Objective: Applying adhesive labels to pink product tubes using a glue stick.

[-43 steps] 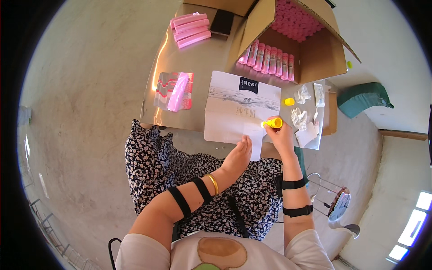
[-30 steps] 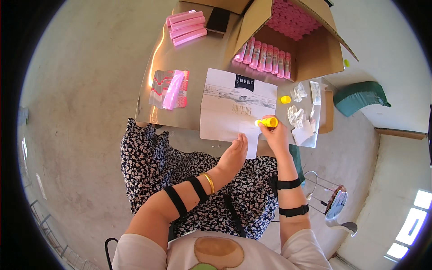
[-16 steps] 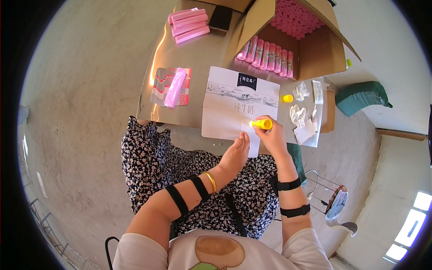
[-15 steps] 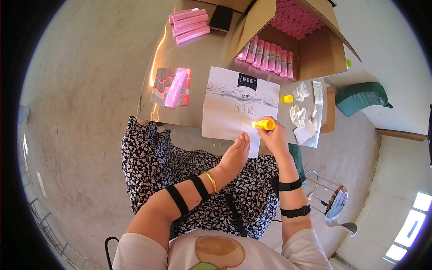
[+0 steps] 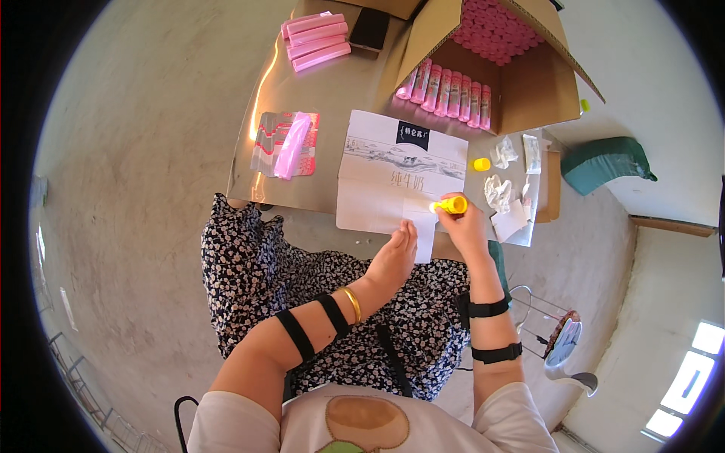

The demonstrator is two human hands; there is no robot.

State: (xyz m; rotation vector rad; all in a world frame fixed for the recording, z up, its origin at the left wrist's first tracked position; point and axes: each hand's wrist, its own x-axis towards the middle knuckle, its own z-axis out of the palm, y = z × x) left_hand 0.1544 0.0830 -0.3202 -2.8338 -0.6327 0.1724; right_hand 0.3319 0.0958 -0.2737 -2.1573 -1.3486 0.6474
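Note:
A yellow glue stick (image 5: pixel 454 204) is gripped in the fingers of my right hand (image 5: pixel 467 229), its white tip against the top of a white paper slip (image 5: pixel 423 248). Under part of that slip lies a flattened white carton sheet (image 5: pixel 370 200) with grey printed scenery; the slip's lower end hangs past the sheet's near edge. My left hand (image 5: pixel 394 253) rests with stretched fingers on the slip's left side, holding nothing. A loose yellow cap (image 5: pixel 481 164) sits right of the carton sheet.
On the metal table (image 5: pixel 310 192) are pink rolls (image 5: pixel 317 41), a dark box (image 5: pixel 370 30) and a pink roll (image 5: pixel 292 146) on printed cards (image 5: pixel 264 151). An open cardboard box (image 5: pixel 540 94) of pink rolls stands at the back right. Crumpled white scraps (image 5: pixel 498 193) lie at the right.
My right hand has shifted the glue stick slightly to the right along the slip's top. My left hand stays in place on the slip.

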